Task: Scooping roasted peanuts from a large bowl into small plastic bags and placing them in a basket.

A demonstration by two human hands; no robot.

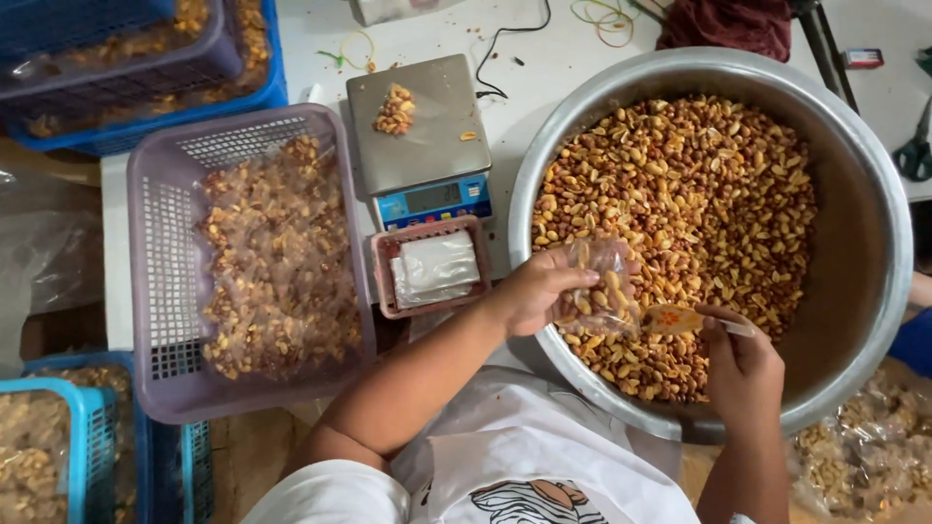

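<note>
Now left hand [529,291] holds clear bag [604,286] (w/ peanuts) over bowl [854,184].

Your left hand [532,291] held a small clear plastic bag [604,286] partly filled with nuts, over the near side of the big steel bowl [874,233]. Just left of it, a small pink tray [383,254] carried a stack of empty clear bags [437,267]. Above that tray, the scale's screen [433,197] was a grey rectangle set in a blue front panel. The lilac basket [160,252] on the worktop was heaped with filled clear packets [282,262]. More filled packets lay in the blue baskets [78,408] at your lower left and in a loose pile [864,456] at your lower right.
</note>
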